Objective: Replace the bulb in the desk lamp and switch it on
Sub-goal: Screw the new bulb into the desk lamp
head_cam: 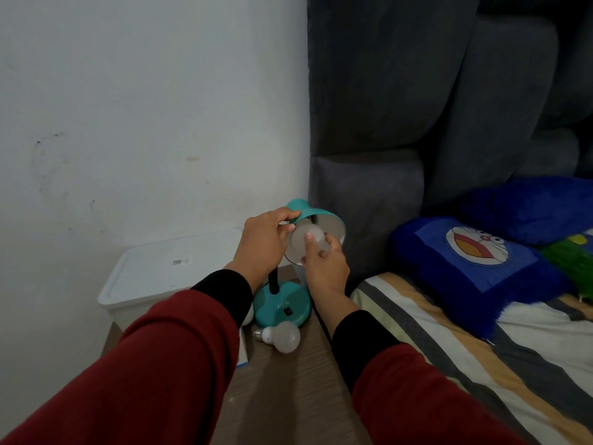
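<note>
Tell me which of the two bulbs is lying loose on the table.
The bulb by the lamp base, on its side with its screw cap bare. The other bulb is in the shade, gripped by the right hand.

Spare bulb (282,337) before lamp base (282,305), box (167,271) left

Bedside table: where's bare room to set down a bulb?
The wooden table is bare in front of the loose bulb, between the two sleeves. Crowded farther back: the lamp base, with the white bin lid beyond to the left.
</note>
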The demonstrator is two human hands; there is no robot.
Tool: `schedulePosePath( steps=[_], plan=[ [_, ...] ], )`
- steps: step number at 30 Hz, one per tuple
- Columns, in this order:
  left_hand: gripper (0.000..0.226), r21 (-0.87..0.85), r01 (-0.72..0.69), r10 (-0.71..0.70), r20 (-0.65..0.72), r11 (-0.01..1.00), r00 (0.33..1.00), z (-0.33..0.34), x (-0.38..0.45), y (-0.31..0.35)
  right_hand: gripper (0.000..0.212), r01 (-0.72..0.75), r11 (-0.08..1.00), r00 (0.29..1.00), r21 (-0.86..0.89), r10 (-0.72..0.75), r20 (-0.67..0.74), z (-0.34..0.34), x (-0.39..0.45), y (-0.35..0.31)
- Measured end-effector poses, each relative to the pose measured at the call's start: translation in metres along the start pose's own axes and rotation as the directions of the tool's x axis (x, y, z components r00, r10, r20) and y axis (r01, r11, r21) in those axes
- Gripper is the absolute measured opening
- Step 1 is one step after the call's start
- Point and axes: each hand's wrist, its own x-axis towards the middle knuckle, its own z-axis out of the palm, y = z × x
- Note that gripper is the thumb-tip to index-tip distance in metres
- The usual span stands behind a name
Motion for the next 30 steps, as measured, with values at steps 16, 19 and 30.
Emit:
schedulePosePath(
  steps=[16,19,30],
  plan=[
    [0.029,-0.015,-0.003,0.003,0.002,1.0,1.0,0.001,-0.001,-0.002,0.074,0.042,0.999,0.999,0.0,-0.042,0.033,0.004,0.002,-0.002],
    [0.029,-0.007,0.0,0.0,0.003,1.0,1.0,0.001,0.001,-0.002,0.061,-0.023,0.995,0.999,0.099,0.019,0.037,0.005,0.003,-0.005],
    [0.029,-0.008,0.002,-0.002,-0.001,1.0,1.0,0.002,0.0,-0.003,0.071,0.045,0.999,0.998,0.018,-0.046,0.034,0.003,0.005,-0.002]
  ],
)
